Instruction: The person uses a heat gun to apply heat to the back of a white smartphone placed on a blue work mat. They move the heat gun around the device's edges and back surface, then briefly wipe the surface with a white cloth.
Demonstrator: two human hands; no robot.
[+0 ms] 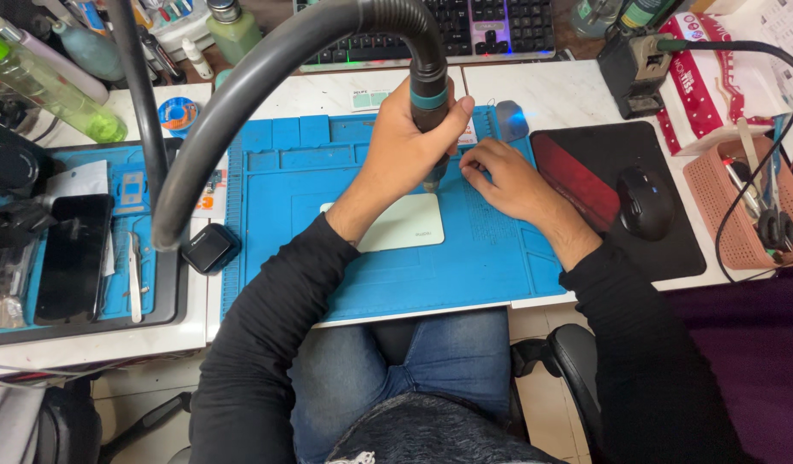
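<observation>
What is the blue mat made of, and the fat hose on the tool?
The blue mat looks like soft, matte rubber or silicone: moulded little trays and ridges, no shine. The hose on the tool in the left hand looks like smooth, bendy grey plastic or rubber, curving with a dull sheen.

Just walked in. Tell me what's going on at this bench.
A person sits at a blue work mat. The left hand grips a hose-fed handheld tool, its tip pointing down at the mat. The right hand rests fingertips on the mat beside the tip. A pale green phone lies face down just below. What is under the tip is too small to tell.
</observation>
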